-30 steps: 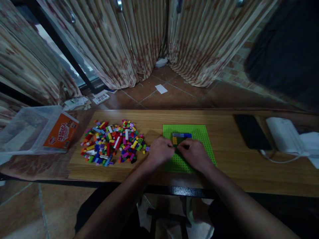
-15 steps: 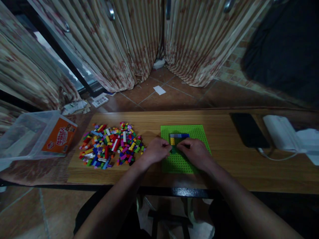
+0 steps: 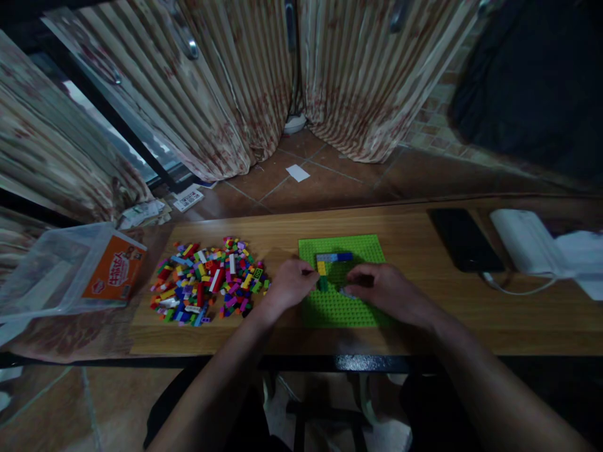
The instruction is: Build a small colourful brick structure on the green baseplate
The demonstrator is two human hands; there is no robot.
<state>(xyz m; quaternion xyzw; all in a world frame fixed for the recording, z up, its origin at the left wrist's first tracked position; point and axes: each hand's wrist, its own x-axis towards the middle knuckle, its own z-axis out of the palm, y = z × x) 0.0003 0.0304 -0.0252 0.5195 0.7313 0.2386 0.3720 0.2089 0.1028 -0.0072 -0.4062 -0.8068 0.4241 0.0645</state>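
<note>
A light green baseplate (image 3: 346, 317) carries a corner of bricks. A grey-blue brick (image 3: 327, 257) and a dark blue brick (image 3: 345, 257) form the far row. From its left end a yellow brick (image 3: 321, 268) and a dark green brick (image 3: 323, 283) run toward me. My left hand (image 3: 294, 279) is closed in a pinch beside the green brick; whether anything is between its fingertips is hidden. Over the plate's right side, my right hand (image 3: 377, 285) is closed, with a small pale bluish brick (image 3: 348, 292) at its fingertips, low over the studs.
A pile of loose coloured bricks (image 3: 207, 276) lies left on the wooden table (image 3: 443, 314). A clear plastic bin (image 3: 56, 263) with an orange label stands beyond it. On the right are a black phone (image 3: 464, 238), a white cable and a white block-like device (image 3: 522, 242).
My right hand has moved right, away from the left hand and the brick corner, and the pale brick at its fingertips now shows. The dark green brick is more exposed. The view has shifted slightly.
</note>
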